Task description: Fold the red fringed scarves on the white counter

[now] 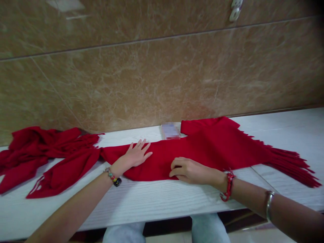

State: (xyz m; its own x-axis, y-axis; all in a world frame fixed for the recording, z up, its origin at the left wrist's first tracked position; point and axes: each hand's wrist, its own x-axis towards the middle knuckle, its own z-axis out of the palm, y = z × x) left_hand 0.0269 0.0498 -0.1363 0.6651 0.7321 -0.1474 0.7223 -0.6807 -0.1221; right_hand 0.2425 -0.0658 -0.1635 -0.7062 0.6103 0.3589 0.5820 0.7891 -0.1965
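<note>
A long red scarf (215, 148) lies lengthwise on a white wood-grain table, its fringed end spread to the right and a folded flap at its far edge. My left hand (136, 155) rests flat on the scarf left of its middle, fingers spread and holding nothing. On the near part of the scarf, my right hand (187, 169) has its fingers curled, with thumb and forefinger closed on the cloth. Some of its fingertips are hidden. Toward the left the scarf narrows and looks twisted beside another stretch of red cloth (73, 172).
A crumpled heap of red fabric (32, 145) lies at the far left. Against the brown marble-look wall (162, 84) sits a small blurred box (170, 131), close to the scarf's far edge. The white table (141, 199) ends just before my knees.
</note>
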